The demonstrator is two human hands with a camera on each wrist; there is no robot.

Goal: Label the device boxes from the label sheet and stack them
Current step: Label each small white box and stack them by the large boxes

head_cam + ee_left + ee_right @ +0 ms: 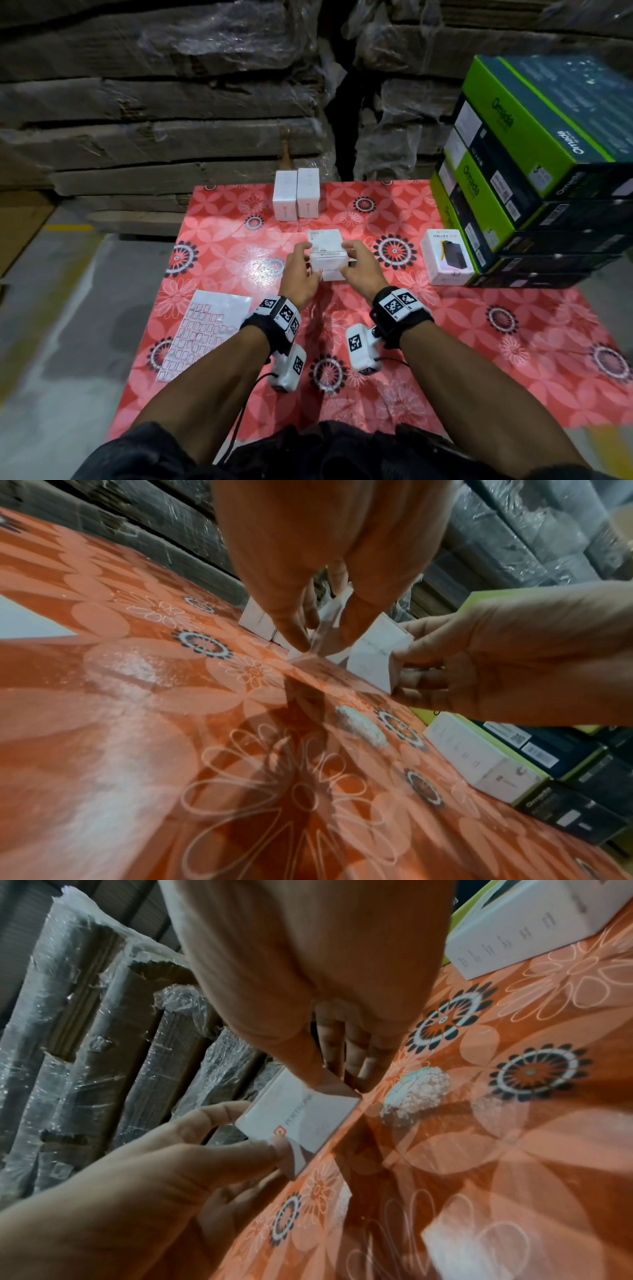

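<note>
At the table's middle both hands hold a small white device box (328,270) with a red logo on its near face. A second white face with printed labels (325,240) shows just above it; whether that is a separate box I cannot tell. My left hand (306,265) grips the box's left end between thumb and fingers. My right hand (349,260) grips the right end. In the right wrist view the box (301,1115) rests on the cloth, with the left hand (205,1145) pinching it. The label sheet (202,332) lies flat at near left.
Two white boxes (297,195) stand side by side at the table's far edge. A white HALLEY box (445,257) sits at right against a tall stack of green and dark Omada cartons (531,171). Wrapped cardboard bundles (171,102) wall the back. The red floral tablecloth (479,325) covers the table.
</note>
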